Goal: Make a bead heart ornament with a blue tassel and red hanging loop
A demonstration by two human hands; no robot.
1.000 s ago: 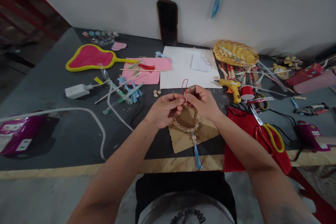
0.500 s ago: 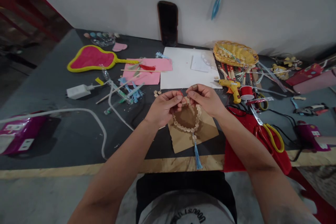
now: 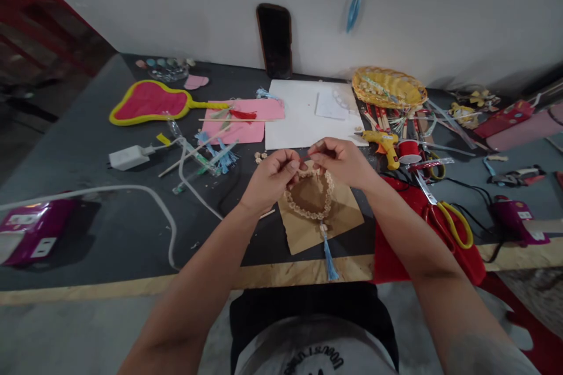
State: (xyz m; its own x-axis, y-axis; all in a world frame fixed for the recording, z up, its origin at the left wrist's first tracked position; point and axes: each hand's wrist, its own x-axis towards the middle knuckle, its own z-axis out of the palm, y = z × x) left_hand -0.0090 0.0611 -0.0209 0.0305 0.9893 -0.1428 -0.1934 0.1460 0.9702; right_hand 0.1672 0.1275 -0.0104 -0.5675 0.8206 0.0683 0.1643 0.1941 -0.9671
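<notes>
A bracelet (image 3: 303, 213) of pale, knobbly beads forms a loop over a piece of brown cardboard (image 3: 299, 238). From its near side a blue tassel (image 3: 329, 259) hangs toward the table edge. My left hand (image 3: 278, 174) is closed in a pinch at the upper left of the loop. Opposite it, my right hand (image 3: 338, 159) pinches the top of the same bracelet, fingers bent around it. Both thumbs are close together, and the fingertips partly hide the thin cord and beads between them.
Beyond the hands lie a white board (image 3: 294, 123) and a yellow glue gun (image 3: 383, 146). To the right are scissors (image 3: 457, 225) on red cloth (image 3: 389, 252), a red spool (image 3: 409, 151) and a wicker basket (image 3: 389, 88). A white cable (image 3: 169, 220) curves across the left side.
The hands have lowered slightly onto the top of the bead loop, and the right fingers have closed in. The red bit at the left fingertips no longer shows. The view has shifted a little.
</notes>
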